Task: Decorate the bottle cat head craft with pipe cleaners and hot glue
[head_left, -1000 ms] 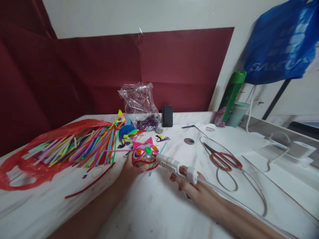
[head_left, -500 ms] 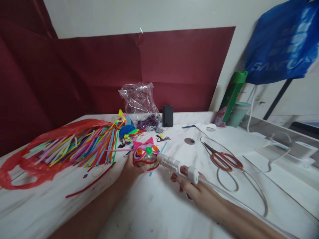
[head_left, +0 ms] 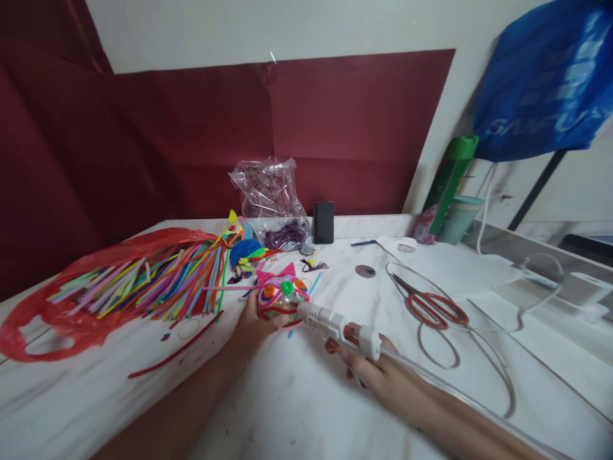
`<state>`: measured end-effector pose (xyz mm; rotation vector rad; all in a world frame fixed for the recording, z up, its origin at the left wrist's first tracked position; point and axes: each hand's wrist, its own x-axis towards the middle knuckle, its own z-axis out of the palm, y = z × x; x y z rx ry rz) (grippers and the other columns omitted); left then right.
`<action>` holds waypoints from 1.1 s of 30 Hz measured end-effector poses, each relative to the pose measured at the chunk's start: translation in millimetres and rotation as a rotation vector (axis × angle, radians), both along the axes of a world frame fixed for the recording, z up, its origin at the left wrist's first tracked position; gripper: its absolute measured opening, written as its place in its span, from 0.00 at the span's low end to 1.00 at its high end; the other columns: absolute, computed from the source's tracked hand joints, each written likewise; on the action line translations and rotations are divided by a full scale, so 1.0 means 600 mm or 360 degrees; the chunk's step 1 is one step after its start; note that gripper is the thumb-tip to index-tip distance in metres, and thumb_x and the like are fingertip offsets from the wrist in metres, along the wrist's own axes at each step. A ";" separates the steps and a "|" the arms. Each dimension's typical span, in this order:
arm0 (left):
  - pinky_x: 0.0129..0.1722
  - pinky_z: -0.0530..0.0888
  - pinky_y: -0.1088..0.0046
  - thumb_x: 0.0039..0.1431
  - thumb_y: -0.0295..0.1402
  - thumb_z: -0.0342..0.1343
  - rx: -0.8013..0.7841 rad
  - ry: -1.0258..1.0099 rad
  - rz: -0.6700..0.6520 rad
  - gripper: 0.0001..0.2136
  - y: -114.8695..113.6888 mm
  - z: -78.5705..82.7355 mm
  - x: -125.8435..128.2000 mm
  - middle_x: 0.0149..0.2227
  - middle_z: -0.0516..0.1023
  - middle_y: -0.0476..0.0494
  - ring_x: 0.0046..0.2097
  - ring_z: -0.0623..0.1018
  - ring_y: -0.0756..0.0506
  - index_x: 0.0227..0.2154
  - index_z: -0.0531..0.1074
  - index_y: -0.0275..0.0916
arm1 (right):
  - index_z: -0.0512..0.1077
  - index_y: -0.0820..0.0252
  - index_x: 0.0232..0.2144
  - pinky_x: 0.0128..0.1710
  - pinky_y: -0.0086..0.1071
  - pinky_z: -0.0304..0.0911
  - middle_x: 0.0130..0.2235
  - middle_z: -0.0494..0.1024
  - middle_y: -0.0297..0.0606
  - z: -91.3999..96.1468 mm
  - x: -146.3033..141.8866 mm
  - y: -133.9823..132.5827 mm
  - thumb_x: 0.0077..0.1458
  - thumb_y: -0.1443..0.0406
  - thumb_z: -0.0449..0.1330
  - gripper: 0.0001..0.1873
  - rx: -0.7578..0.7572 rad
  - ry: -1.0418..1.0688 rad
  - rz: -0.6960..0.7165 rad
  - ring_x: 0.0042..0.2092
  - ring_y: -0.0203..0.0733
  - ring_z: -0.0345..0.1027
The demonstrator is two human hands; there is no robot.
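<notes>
Gripping the round, clear, pink-eared figure [head_left: 283, 300] left of the white plastic glue gun [head_left: 322, 317], the left hand [head_left: 258, 321] is steadying it while the right hand [head_left: 368, 364], fingers clasping the gun, should be aiming carefully.

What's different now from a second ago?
The tip of the white glue gun, held in the right hand, has shifted slightly left and down across the front of the pink cat-like craft. Nothing was newly grasped or let go. The left hand still holds the craft, and the scissors lie where they were.
</notes>
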<state>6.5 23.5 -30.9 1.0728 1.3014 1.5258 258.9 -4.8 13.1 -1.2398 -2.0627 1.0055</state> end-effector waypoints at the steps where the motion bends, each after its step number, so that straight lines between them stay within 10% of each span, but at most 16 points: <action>1: 0.48 0.74 0.59 0.32 0.34 0.72 0.0001 0.0032 -0.0006 0.35 0.000 -0.002 0.000 0.44 0.79 0.40 0.48 0.78 0.35 0.48 0.66 0.40 | 0.74 0.60 0.39 0.33 0.36 0.65 0.37 0.76 0.42 -0.001 0.000 0.001 0.56 0.49 0.48 0.25 -0.0008 0.0002 -0.0020 0.33 0.45 0.69; 33: 0.47 0.73 0.60 0.33 0.33 0.71 -0.0011 0.0133 0.0003 0.33 -0.004 0.003 0.005 0.45 0.79 0.41 0.47 0.78 0.35 0.47 0.66 0.41 | 0.71 0.60 0.35 0.33 0.36 0.65 0.34 0.75 0.40 0.005 -0.003 0.003 0.54 0.50 0.49 0.21 -0.0092 0.0010 -0.0035 0.32 0.43 0.67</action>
